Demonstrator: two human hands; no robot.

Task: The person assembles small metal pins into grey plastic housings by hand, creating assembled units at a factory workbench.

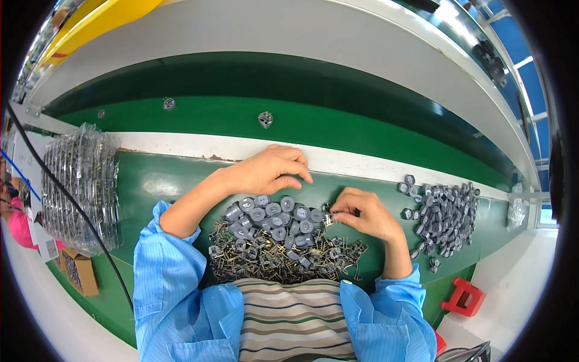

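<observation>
My left hand (268, 171) is raised over the green tabletop (163, 181), close to its white far edge. Its fingers are curved and apart, with nothing seen between them. Below it lies a heap of round grey plastic caps (277, 221). Nearer my body, many small metal parts with brass-coloured prongs (283, 262) are piled in a tangle. At the right end of the caps, my right hand (366, 214) pinches a small metal pronged part (328, 215) between thumb and fingers. The part's finer shape is too small to make out.
Behind the white ledge (199, 146) runs a green belt (338, 136) carrying small round parts (265, 119), spaced apart. More grey pieces (446, 220) spread at the right. Stacked clear plastic trays (81, 187) and a black cable (66, 205) are at left. A red stool (464, 297) stands lower right.
</observation>
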